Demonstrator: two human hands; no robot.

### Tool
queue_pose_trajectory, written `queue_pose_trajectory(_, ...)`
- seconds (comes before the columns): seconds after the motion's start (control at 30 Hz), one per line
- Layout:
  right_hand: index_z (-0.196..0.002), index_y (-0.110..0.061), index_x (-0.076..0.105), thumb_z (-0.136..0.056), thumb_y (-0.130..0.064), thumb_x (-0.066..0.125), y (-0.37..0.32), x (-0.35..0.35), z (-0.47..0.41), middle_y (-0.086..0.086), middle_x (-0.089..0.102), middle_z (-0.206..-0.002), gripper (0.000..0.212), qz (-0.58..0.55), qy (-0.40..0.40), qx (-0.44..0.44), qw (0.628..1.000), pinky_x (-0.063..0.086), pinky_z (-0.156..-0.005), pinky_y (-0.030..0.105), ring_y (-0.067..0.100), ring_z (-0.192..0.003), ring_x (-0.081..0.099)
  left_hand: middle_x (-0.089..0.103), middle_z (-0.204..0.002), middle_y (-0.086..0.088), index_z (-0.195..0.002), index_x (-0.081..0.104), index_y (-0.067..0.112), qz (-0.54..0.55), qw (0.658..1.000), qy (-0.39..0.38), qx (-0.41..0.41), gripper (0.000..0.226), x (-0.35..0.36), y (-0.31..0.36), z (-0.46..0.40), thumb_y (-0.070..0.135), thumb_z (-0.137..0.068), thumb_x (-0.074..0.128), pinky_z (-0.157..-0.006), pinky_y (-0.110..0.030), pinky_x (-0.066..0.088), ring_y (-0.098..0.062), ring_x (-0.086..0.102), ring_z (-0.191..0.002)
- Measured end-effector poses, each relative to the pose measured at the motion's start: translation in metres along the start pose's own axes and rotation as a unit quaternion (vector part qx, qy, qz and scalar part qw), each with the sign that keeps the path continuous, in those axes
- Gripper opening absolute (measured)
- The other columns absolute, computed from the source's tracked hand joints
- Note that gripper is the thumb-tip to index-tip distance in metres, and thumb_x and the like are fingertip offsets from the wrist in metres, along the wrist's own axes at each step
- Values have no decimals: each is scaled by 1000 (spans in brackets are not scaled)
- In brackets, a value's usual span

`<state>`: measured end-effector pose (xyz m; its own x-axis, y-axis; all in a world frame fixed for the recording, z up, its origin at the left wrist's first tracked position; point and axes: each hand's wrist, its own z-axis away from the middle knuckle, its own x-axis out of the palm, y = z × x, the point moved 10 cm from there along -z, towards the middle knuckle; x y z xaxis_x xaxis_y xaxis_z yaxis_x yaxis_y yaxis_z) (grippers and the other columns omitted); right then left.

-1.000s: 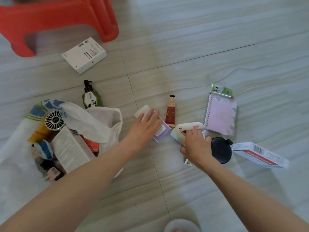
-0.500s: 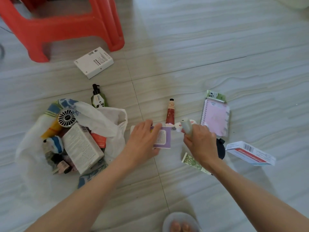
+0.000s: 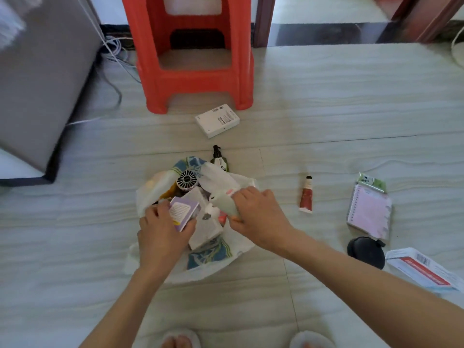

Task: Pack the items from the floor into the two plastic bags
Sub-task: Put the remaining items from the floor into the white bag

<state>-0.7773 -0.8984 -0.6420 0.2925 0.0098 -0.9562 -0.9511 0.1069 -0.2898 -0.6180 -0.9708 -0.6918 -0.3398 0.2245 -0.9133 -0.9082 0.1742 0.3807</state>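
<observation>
Both hands have carried their items leftward off the bare floor and now sit over the open bag.

Left hand (image 3: 160,232): fingers curled round the purple box (image 3: 183,212), held tilted just above the bag's contents.
Right hand (image 3: 258,217): closed round a pale green item (image 3: 223,203) with a white end; what it is I cannot tell.

White plastic bag (image 3: 150,189), mouth open toward me, directly under both hands. Contents: round fan (image 3: 187,180), white carton (image 3: 206,232), blue patterned cloth (image 3: 208,254), something orange, part hidden. Second bag: not seen.

Coming move, as I judge it: let go straight down; both items are already over the opening, the left one nearer the near rim.

Still on the floor:
- red tube (image 3: 306,194), long axis pointing away from me, just right of my right hand, the nearer hand
- pink notebook (image 3: 369,212) with green packet (image 3: 371,182) at its top
- black round case (image 3: 366,252)
- red-striped box (image 3: 424,271)
- white box (image 3: 217,120) by the red stool (image 3: 195,71)
- green pump bottle (image 3: 220,160) touching the bag's far edge
</observation>
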Motion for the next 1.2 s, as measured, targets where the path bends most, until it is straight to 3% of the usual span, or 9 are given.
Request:
queue_pose_trajectory(0.17,-122,-8,47,-91,-25,48,-33,57,-48,10,53,-125,36,121,-104,-43,986,33,-92,44,27,-115,45,44,-123,-22,-129,41,4,50,998,19,-28,57,-3,-27,-21,38,-85,58,-81,-45,43,-40,43,-109)
queue_pose_trajectory(0.3,-78,-13,67,-48,-29,84,-57,76,-79,2,67,-74,37,178,-47,-110,977,47,-61,34,20,-71,62,52,-122,-18,-125,49,7,47,997,61,27,43,-11,-30,-31,22,-86,60,-84,-44,41,-35,45,-111)
queue_pose_trajectory(0.4,-71,-17,65,-45,-27,86,-73,92,-87,0,65,-68,34,168,-32,-151,974,45,-56,30,19,-65,61,47,-127,-19,-129,46,9,25,996,80,-11,47,-20,-57,-38,19,-86,61,-86,-48,40,-37,41,-115)
queue_pose_trajectory(0.53,-101,-7,60,-76,-13,69,-82,117,-83,12,62,-105,28,107,-104,-177,973,48,-75,43,29,-102,57,58,-96,-6,-128,47,10,150,983,-30,-96,47,-7,-94,-47,19,-85,64,-71,-28,39,-25,56,-91)
queue_pose_trajectory(0.63,-117,3,52,-82,2,55,-80,123,-74,22,50,-128,35,54,-141,-183,971,46,-88,52,37,-123,43,62,-83,-2,-104,63,7,156,985,15,-77,19,-29,-98,-44,17,-88,57,-69,-24,36,-17,55,-79)
queue_pose_trajectory(0.8,-147,-8,15,-91,-3,44,-68,128,-57,11,3,-158,63,94,-174,-179,964,8,-117,40,24,-146,-1,60,-75,3,-87,62,10,176,979,77,-61,9,-57,-99,-34,17,-90,55,-63,-21,39,-16,57,-73)
queue_pose_trajectory(0.9,-146,-11,22,-92,-13,48,-58,113,-50,11,17,-156,60,83,-130,-178,972,7,-117,39,25,-145,12,58,-88,-1,-92,61,10,118,991,64,-27,11,-54,-85,-39,18,-90,54,-69,-26,41,-20,58,-82)
queue_pose_trajectory(1.0,-130,-8,49,-84,-23,58,-43,75,-43,12,52,-136,49,61,-36,-162,984,36,-105,42,25,-128,48,56,-102,-6,-105,58,9,73,993,71,52,18,-56,-41,-41,17,-90,53,-75,-31,43,-23,54,-94)
queue_pose_trajectory(1.2,-129,-3,47,-90,-27,49,73,4,-15,14,54,-130,45,-53,152,60,985,42,-102,41,29,-121,51,58,-121,-13,-121,54,7,-68,955,41,284,37,-22,87,-56,24,-89,49,-90,-43,44,-32,53,-112)
